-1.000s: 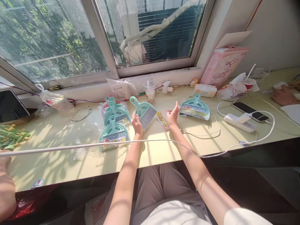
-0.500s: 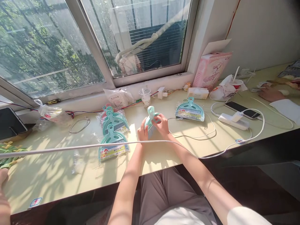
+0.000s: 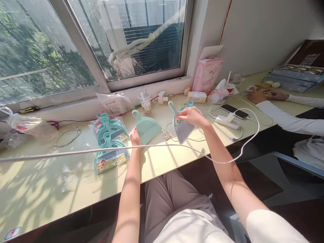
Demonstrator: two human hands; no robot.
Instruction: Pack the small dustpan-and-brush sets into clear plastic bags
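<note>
My left hand (image 3: 135, 136) grips the left edge of a mint-green dustpan (image 3: 149, 128), held over the desk with its handle pointing up and away. My right hand (image 3: 193, 116) is closed on a small mint-green hand brush (image 3: 181, 126), whose pale bristles hang downward. Brush and dustpan are apart. Left of my left hand lie several wrapped brush-and-dustpan sets (image 3: 111, 153), overlapping in a stack. Another wrapped set (image 3: 188, 104) is partly hidden behind my right hand. A small colourful card (image 3: 165, 134) lies between the dustpan and the brush.
A white cable (image 3: 76, 152) crosses in front of my forearms. Along the window side stand a plastic cup (image 3: 144, 101) and a pink box (image 3: 207, 72). A power strip (image 3: 227, 122) and a phone (image 3: 235, 111) lie to the right. Another person's hands (image 3: 257, 95) work farther right.
The brush and dustpan, together between my hands before, are now separated: the dustpan in my left hand, the brush moved right in my right. The view has turned right.
</note>
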